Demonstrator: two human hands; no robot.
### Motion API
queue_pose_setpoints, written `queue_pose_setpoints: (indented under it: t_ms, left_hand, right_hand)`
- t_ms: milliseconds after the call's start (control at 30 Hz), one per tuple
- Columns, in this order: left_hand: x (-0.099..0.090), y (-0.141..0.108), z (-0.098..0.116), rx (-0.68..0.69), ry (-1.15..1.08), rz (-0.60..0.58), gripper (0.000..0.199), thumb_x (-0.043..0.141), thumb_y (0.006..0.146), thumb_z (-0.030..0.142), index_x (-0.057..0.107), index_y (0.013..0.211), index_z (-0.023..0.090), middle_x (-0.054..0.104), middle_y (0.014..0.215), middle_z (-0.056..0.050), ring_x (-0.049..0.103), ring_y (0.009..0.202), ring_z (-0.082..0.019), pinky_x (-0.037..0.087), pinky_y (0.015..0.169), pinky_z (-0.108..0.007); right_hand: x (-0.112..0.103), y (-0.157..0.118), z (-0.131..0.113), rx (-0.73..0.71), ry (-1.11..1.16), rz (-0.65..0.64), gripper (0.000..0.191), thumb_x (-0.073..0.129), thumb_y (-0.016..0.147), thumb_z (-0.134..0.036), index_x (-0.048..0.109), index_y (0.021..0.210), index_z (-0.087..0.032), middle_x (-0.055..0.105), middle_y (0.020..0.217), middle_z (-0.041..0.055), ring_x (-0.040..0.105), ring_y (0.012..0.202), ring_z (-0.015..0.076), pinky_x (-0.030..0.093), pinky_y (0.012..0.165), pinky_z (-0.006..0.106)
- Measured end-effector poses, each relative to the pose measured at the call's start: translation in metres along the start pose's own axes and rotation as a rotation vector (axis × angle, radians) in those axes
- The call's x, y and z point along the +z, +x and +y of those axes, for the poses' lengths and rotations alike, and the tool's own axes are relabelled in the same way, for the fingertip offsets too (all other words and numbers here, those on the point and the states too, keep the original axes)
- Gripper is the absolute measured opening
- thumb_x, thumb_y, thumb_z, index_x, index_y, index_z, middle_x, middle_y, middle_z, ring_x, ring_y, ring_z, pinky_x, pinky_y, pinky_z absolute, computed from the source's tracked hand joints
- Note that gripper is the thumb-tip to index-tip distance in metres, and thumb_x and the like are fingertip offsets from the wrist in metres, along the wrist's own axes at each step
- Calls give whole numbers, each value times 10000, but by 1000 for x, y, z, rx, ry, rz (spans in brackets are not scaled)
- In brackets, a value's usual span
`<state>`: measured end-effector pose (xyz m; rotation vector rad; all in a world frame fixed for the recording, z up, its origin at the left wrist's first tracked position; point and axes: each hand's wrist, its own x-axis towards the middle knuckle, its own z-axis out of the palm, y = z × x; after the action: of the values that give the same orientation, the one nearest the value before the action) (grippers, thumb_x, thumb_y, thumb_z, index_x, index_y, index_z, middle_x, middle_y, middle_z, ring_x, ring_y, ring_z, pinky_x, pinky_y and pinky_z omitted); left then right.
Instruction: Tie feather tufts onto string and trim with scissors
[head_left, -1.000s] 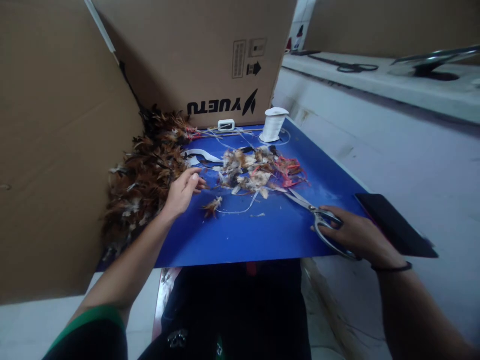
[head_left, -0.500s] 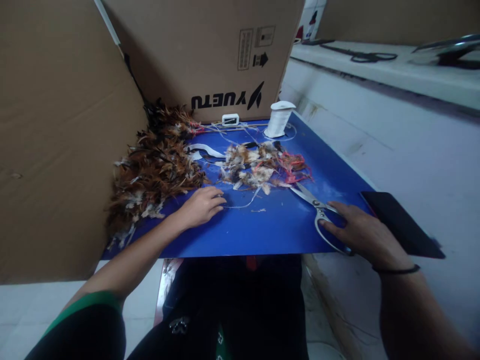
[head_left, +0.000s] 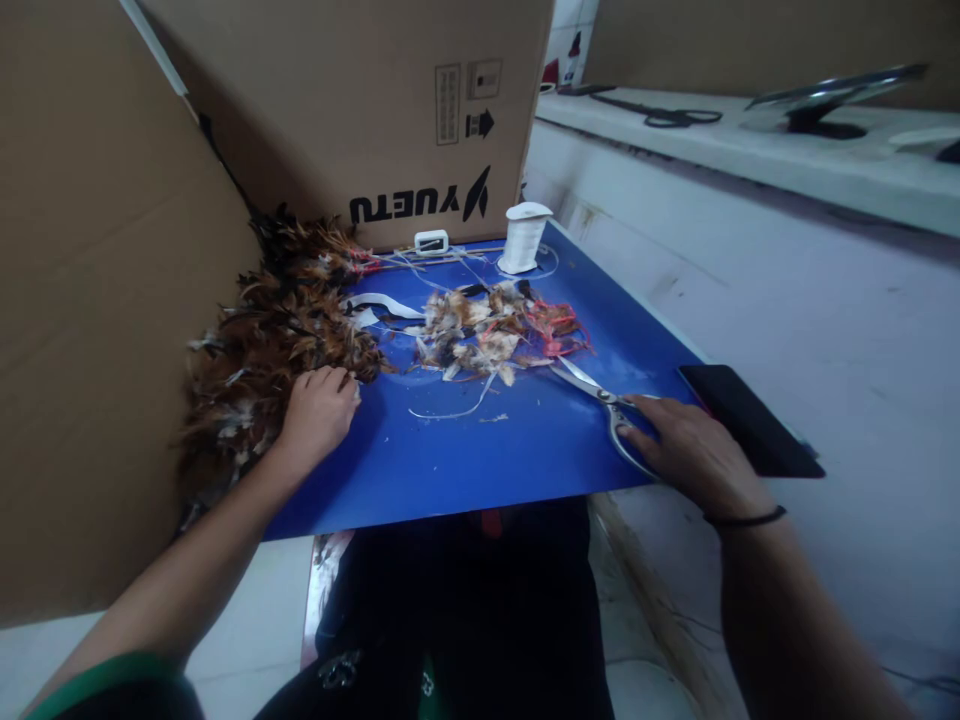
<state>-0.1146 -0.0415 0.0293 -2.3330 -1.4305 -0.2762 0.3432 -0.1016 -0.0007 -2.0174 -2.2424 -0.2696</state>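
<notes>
Left of centre, the left hand point(head_left: 319, 415) lies back up, fingers curled beside the brown feathers point(head_left: 289, 345), any hold hidden. Right of centre, the right hand point(head_left: 694, 448) is closed around the scissors point(head_left: 604, 396), blades pointing upper left.

Blue board point(head_left: 465, 455): feathers point(head_left: 289, 335), spool point(head_left: 524, 240) (white).

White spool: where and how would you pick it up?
I'd grip the spool around its middle, coming from the front and pinching its left and right sides. It stands on end, its top rim flares out above the middle, and the box rises close behind. Loose string lies beside its base, so it might snag.
</notes>
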Motion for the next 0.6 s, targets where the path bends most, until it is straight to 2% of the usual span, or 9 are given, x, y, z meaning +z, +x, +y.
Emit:
queue_pose_setpoints:
  t_ms: [100,200,267,367,500,600]
  left_hand:
    - [-8,10,16,-6,-92,91,246,528,848,259,671,1034,183,629,1143,-159,567,1072,-324,436,862,-488]
    - [-9,24,41,84,-240,135,233,520,867,265,674,1027,195,649,1118,-132,587,1061,-294,440,892,-473]
    - [-6,33,59,141,-338,134,224,538,862,256,670,1033,197,656,1105,-124,589,1068,-283,441,911,-469]
    - [3,43,84,226,-407,59,228,584,841,260,657,1040,176,645,1129,-131,580,1083,-285,454,921,-464]
    - [18,46,110,328,-463,-50,303,605,834,302,624,1101,161,621,1182,-128,570,1106,-279,478,930,-442]
    - [32,42,120,361,-519,-14,308,547,870,275,600,1149,156,603,1219,-128,543,1164,-275,471,967,-444]
  right_hand:
    - [-2,0,-2,39,-18,-10,438,424,910,-356,577,1234,-104,640,1192,151,606,1054,307,475,889,403]
    - [-5,-1,-3,70,-24,-4,417,425,904,-355,580,1228,-142,640,1195,138,606,1047,303,484,855,410]
    - [-10,-2,-7,71,-7,28,385,433,891,-332,595,1196,-162,650,1162,138,605,1039,303,482,847,425]
    - [-22,1,-22,12,115,94,358,444,882,-298,614,1153,-139,665,1099,156,603,1039,294,469,883,435]
    - [-37,26,-54,-114,354,98,356,471,888,-293,604,1180,-139,657,1140,128,597,1078,252,449,953,391]
    - [-38,62,-77,-143,405,31,327,490,873,-234,617,1169,-176,656,1140,106,591,1085,243,445,954,390]
